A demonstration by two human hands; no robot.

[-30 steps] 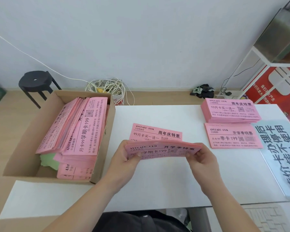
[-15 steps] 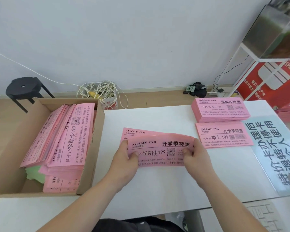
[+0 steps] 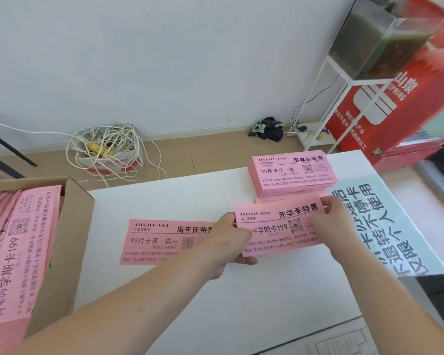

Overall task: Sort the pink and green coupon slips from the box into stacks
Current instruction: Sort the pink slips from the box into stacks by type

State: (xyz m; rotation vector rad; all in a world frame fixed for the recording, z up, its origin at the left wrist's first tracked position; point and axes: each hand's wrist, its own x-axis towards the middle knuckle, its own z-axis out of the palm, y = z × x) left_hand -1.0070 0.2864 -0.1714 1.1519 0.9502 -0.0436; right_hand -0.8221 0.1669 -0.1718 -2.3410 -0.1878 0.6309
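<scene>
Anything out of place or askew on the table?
One loose pink slip lies alone on the table, slightly askew, though its heading matches the tall stack at the far right. Nothing looks torn or spilled.

I count two hands, the left hand (image 3: 228, 242) and the right hand (image 3: 338, 221), both gripping one held slip (image 3: 280, 226); whether more sheets lie under it I cannot tell. One single slip (image 3: 164, 242) lies flat mid-surface (image 3: 241, 303). Toward the far right corner I see two pink stacks: one tall stack (image 3: 292, 172) and one low stack (image 3: 263, 200), mostly hidden behind the held slip. One cardboard box (image 3: 69, 252) sits at the left edge, its pink heap (image 3: 18, 252) too dense to count. One blue sign (image 3: 385, 221) lies along the right edge.
</scene>
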